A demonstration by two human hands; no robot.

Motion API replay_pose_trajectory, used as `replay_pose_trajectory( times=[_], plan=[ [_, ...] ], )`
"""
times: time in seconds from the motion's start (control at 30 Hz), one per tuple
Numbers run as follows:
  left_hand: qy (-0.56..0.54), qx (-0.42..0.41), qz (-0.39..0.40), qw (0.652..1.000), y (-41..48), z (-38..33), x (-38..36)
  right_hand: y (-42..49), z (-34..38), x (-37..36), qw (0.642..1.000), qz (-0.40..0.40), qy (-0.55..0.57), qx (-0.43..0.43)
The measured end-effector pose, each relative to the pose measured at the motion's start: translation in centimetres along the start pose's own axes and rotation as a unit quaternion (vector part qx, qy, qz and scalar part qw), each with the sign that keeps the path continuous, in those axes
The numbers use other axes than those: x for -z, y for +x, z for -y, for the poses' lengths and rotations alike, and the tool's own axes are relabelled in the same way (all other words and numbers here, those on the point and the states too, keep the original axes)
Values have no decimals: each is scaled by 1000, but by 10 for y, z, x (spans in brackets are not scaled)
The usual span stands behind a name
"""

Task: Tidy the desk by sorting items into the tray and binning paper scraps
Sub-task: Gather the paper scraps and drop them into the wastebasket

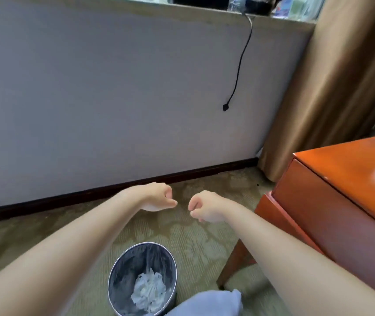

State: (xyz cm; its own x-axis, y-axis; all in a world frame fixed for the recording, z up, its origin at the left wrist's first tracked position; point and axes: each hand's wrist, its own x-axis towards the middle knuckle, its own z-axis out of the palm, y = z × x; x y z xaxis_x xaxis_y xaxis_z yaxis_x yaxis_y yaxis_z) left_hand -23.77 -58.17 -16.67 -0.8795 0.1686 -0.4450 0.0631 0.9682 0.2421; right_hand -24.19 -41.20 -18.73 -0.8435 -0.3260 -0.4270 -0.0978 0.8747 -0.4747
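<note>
At the far left of the frame the left forearm runs in from the lower corner, and the left hand (156, 197) hangs in the middle of the frame over the carpet (45, 238), fingers curled loosely inward with thumb and fingertips nearly meeting; nothing shows in it. Below and between the two forearms, at the lower centre, stands the bin (142, 279), a round metal can with a clear liner, and the paper scraps (148, 290) lie crumpled at its bottom. Those scraps look light, soft and easily crushed; my judgement is that any further pieces are best pinched at a bunched fold or gathered into a loose ball, since single shreds would flutter and cling to the fingers. Just right of centre the right hand (207, 208) mirrors the left, curled and near it but apart, and I see nothing in it either, though its palm side is hidden. At the right edge the orange wooden worktop (353, 165) juts in; no tray is in view. The binning step looks done for this load.
</note>
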Motion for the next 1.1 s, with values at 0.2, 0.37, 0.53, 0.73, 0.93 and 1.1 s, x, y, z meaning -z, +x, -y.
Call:
replay_pose_trajectory(
  times=[0.2,0.37,0.53,0.73,0.93,1.1],
  plan=[
    [126,-45,-16,991,-62,-83,53,-79,7,81,996,-51,-75,27],
    [166,-94,-31,981,-109,-150,78,-165,-5,135,979,-126,-156,40],
    [175,-160,-52,970,-151,-219,91,-259,-50,171,971,-186,-147,13],
    [186,-235,-66,952,-172,-303,71,-346,-127,175,965,-221,-120,-72],
    [159,-274,-43,948,-151,-385,1,-400,-204,160,960,-223,-84,-146],
    [170,-252,-100,947,-121,-433,-59,-419,-262,129,916,-349,-104,-169]
  ],
)
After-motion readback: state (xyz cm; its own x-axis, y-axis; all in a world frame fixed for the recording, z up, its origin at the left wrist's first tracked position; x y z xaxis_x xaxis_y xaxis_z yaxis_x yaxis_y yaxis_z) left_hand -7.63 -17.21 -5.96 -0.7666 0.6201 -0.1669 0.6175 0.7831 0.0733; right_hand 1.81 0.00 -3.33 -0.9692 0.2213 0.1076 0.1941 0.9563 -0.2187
